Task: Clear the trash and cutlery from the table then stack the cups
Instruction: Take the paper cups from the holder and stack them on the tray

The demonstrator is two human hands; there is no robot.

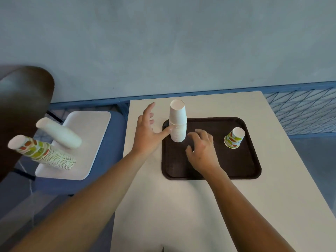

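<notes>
Beige tabletop [181, 206] carries a dark brown plastic tray [214, 171]; left hand [147, 137], fingers spread, thumb steadying the tall white paper cup stack [177, 122], right hand [201, 150] loosely curled beside it, holding nothing.

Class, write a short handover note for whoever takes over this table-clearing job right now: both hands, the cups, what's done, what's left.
Left grip: open, fingers spread, thumb touching the stack of white paper cups, upside down on the dark brown plastic tray.
Right grip: open, empty, over the tray.
Single fruit-printed paper cup: upside down, alone on the tray's right side.
Done: no trash or cutlery visible on the beige table.
To do: stack that cup, probably onto the matching printed stack on the white tray beside the table.
</notes>
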